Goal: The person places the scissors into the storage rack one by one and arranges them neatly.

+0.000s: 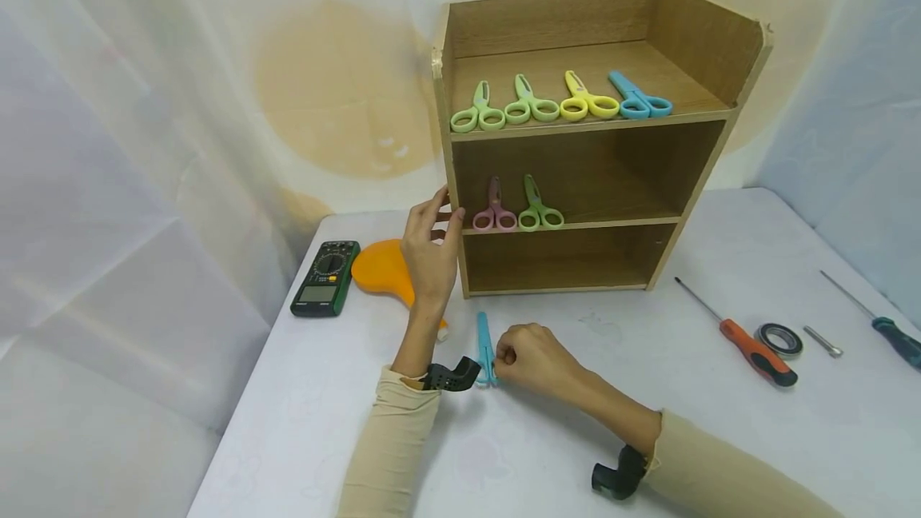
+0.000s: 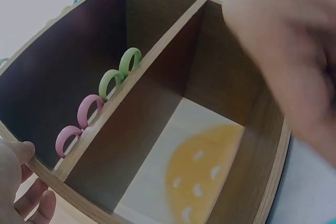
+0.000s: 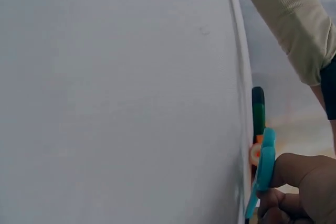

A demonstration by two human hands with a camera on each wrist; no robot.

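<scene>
In the head view the right hand (image 1: 528,354) lies on the white table (image 1: 719,438) in front of the wooden shelf unit (image 1: 597,134), its fingers curled round the handle end of a pair of teal scissors (image 1: 485,342) whose closed blades point away toward the shelf; the left hand (image 1: 430,250) rests against the shelf unit's left front edge at the level of the middle board, fingers fairly straight and holding nothing; four scissors lie in a row on the top board, among them a blue pair (image 1: 639,98), and a pink pair (image 1: 495,210) and a green pair (image 1: 538,210) lie on the middle board; a multimeter (image 1: 325,278) and an orange object (image 1: 384,270) lie to the left, a screwdriver (image 1: 748,338) and a roll of tape (image 1: 779,340) to the right. In the left wrist view the pink loops (image 2: 79,124) and green loops (image 2: 121,69) sit on the middle board, with fingertips (image 2: 26,182) at the shelf's edge. In the right wrist view the teal scissors (image 3: 264,169) stand edge-on above the curled fingers (image 3: 286,200) that pinch them. I judge these scissors light, stiff and smooth plastic, somewhat slippery, so best held at the finger loops with the blades shut.
</scene>
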